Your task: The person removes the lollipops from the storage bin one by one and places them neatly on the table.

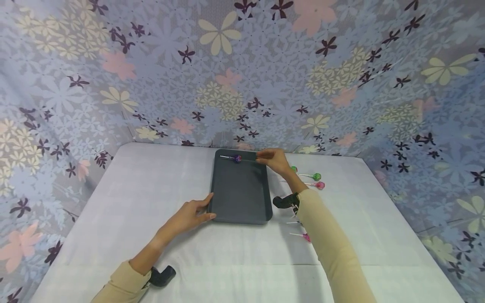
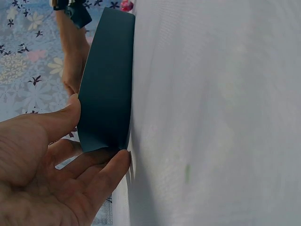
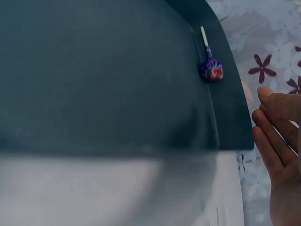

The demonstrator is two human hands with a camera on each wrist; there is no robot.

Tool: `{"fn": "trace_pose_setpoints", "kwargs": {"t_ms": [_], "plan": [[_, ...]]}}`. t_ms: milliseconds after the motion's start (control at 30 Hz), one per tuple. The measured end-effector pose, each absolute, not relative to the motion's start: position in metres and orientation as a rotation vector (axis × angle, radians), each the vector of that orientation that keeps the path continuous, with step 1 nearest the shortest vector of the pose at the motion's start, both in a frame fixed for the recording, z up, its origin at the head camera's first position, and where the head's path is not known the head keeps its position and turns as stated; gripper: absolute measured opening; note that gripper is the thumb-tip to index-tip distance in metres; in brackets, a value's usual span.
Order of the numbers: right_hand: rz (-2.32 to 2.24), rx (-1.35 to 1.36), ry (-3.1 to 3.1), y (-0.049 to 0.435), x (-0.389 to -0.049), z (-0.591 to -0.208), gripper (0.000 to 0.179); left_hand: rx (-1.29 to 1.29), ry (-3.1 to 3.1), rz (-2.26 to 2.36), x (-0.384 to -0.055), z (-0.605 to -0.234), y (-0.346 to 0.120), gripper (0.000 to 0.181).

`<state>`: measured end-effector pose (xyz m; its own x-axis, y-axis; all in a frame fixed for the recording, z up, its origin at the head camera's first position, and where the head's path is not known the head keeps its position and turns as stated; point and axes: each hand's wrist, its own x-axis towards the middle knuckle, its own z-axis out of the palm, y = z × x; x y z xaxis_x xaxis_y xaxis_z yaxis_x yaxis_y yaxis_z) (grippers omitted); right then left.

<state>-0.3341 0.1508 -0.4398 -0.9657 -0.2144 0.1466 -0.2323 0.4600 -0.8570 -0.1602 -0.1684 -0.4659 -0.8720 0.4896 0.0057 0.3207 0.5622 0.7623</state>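
A dark grey rectangular tray (image 1: 239, 191) lies on the white-covered table, long sides running away from me. Inside it, along the far edge, rests a lollipop (image 1: 237, 158) in a purple wrapper, its white stick pointing left. My left hand (image 1: 191, 215) touches the tray's near left corner, thumb and fingers spread on either side of it; in the left wrist view the fingers look fairly straight. At the far right corner is my right hand (image 1: 273, 160), fingers extended beside the rim; the right wrist view shows nothing in this hand (image 3: 280, 136).
Right of the tray lie several lollipops, among them a green one (image 1: 316, 176), a pink one (image 1: 320, 185) and a nearer pink one (image 1: 307, 237). My right forearm partly hides this group. Floral cloth (image 1: 242, 84) hangs behind and beside the table.
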Motion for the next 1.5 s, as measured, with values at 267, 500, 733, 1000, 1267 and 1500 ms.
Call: {"fn": "trace_pose_setpoints", "kwargs": {"t_ms": [267,500,733,1000,1267,1500], "plan": [[1.600,0.388,-2.670,0.129,-0.339,-0.434,0.034,0.699,2.598,1.204,-0.162,-0.466,-0.170,0.070],[1.589,0.351,-2.694,0.118,-0.345,-0.440,0.034,0.680,2.590,1.212,-0.160,-0.465,-0.169,0.069],[1.559,0.333,-2.720,0.108,-0.350,-0.451,0.032,0.671,2.583,1.225,-0.159,-0.465,-0.168,0.069],[1.449,0.335,-2.745,0.093,-0.356,-0.454,0.029,0.686,2.598,1.210,-0.160,-0.465,-0.169,0.070],[1.427,0.300,-2.757,0.085,-0.357,-0.458,0.029,0.697,2.601,1.200,-0.163,-0.465,-0.167,0.070],[1.362,0.398,-2.816,0.077,-0.356,-0.461,0.031,0.667,2.613,1.187,-0.161,-0.465,-0.169,0.071]]}}
